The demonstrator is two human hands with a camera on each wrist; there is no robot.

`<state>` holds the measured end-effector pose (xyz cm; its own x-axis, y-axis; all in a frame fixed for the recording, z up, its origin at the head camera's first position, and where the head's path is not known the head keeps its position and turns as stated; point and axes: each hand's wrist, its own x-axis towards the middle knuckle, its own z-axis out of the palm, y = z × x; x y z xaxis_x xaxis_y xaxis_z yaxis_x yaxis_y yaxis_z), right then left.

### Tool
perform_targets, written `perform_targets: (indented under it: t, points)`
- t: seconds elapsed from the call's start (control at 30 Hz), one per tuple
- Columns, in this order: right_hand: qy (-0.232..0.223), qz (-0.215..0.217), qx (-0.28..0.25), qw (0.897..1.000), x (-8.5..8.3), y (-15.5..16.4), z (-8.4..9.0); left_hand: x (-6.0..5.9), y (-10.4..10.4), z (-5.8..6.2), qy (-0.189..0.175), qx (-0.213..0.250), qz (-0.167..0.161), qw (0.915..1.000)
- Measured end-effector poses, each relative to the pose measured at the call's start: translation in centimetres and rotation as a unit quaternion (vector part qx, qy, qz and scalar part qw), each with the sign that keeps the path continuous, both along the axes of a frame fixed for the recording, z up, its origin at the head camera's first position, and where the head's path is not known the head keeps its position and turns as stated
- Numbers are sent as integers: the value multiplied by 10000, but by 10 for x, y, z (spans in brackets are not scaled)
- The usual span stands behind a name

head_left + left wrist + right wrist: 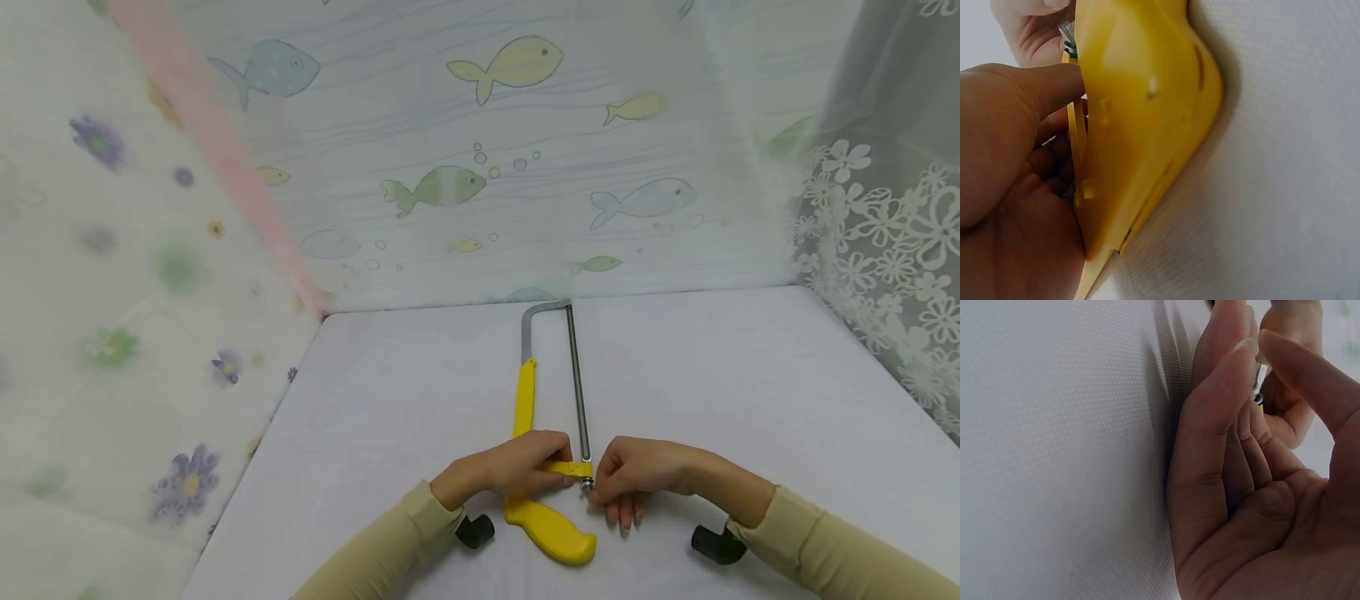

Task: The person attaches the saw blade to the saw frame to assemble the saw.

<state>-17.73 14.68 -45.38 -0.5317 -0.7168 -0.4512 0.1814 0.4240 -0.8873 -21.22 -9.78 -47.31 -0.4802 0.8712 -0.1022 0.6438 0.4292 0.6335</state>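
I see the hacksaw lying flat on the white textured desk, smooth yellow plastic handle nearest me. My left hand curls its fingers around that handle's front bar, while my right hand pinches the small metal screw at the blade's near end. The thin grey blade and steel frame run to the far fish-patterned curtain.

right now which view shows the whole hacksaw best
The head view: the hacksaw lies flat on the table, its frame, blade and yellow handle all visible. The left wrist view shows only a close-up of the yellow handle; the right wrist view catches just a small metal bit between the fingertips.
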Motion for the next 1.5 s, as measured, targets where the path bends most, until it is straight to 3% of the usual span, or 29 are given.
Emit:
perform_targets:
  t: [0.47, 1.5]
  points:
    - [4, -203, 214, 9996, 1, -8, 1, 0, 0, 2, -19, -31, 3, 10000]
    - [162, -67, 241, 9996, -1, -3, 2, 1, 0, 2, 8, 17, -7, 10000]
